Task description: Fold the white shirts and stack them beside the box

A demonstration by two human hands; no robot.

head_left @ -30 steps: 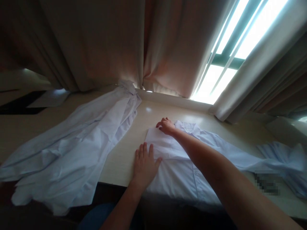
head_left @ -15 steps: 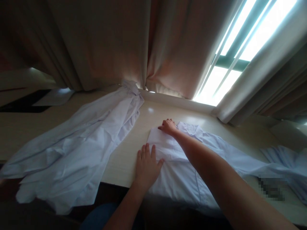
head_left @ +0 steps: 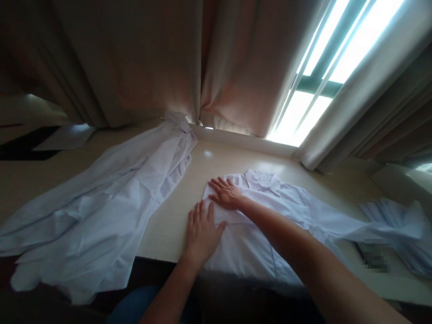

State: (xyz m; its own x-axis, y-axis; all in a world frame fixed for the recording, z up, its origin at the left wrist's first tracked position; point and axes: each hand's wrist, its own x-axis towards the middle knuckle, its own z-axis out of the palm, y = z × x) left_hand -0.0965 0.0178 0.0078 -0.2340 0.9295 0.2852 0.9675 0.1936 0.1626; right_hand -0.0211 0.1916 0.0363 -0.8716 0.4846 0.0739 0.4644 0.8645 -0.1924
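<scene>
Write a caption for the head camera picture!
Right hand flat on a white shirt, left hand at its edge, rumpled white cloth alongside.

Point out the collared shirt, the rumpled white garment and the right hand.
Collared shirt (head_left: 287, 203): head view, on its upper part, near the collar.
Rumpled white garment (head_left: 110, 204): head view, mid-length, on its creased fabric.
Right hand (head_left: 228, 195): head view, on its back.

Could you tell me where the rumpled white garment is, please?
In the head view, the rumpled garment lies across the left part of the table, left of the left hand.
</scene>
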